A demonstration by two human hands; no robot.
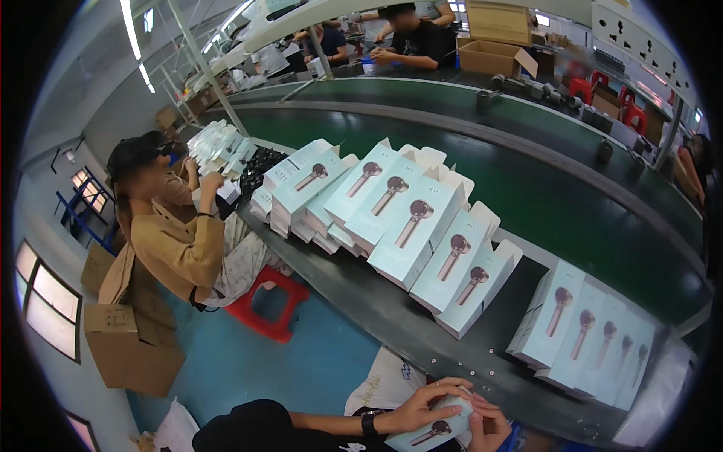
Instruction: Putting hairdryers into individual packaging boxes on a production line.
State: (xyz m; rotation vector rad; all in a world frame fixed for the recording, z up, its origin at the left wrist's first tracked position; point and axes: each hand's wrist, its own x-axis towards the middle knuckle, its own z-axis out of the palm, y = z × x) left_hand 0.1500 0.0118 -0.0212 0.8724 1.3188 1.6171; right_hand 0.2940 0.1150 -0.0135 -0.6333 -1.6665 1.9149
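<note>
Left hand and right hand close around a pale-blue box just beside the bench.
Gripping from both sides probably steadies its thin card; the fingertips' exact contact is hard to tell. Smooth, oblong cartons overlap on the bench, some end flaps raised, perhaps to save room.

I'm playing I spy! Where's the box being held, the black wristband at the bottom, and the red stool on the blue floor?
Held box [432, 432]: head view, on its printed side.
Black wristband [368, 424]: head view, on its dark middle.
Red stool [262, 325]: head view, on its frame's lower part.
</note>
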